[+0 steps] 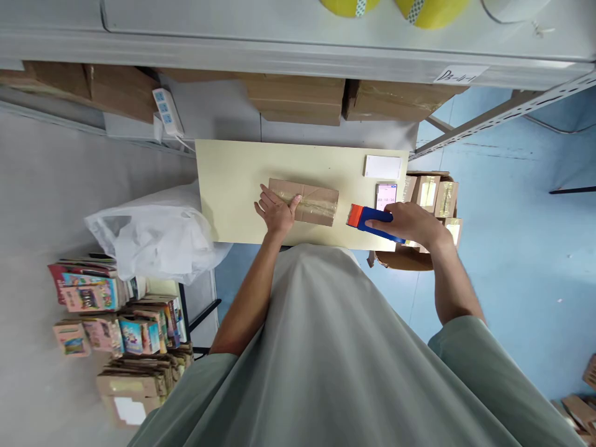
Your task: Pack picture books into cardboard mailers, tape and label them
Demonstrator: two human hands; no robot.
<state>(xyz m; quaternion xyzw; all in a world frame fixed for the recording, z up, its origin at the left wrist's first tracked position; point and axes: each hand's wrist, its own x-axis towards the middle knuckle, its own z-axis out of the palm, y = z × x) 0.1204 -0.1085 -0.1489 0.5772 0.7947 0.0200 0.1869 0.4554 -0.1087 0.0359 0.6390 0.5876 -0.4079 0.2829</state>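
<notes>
A small cardboard box (319,203) with clear tape along its top lies on the pale yellow tabletop (228,186). My left hand (277,214) rests at the box's left end, fingers spread, with the thumb on its top. To the right of the box, my right hand (412,223) is wrapped round a blue and orange tape dispenser (372,222). The dispenser's orange end points left towards the box, a short gap away from it. Behind the dispenser, a phone (386,196) with a lit timer screen lies below a white rectangular item (382,166).
A carton of small taped boxes (426,192) stands right of the table. Left are a white plastic bag (153,239), stacked books (93,292) and flattened cardboard (130,385). A shelf (279,56) spans the back, with larger cartons (298,96) and a power strip (168,112) beneath.
</notes>
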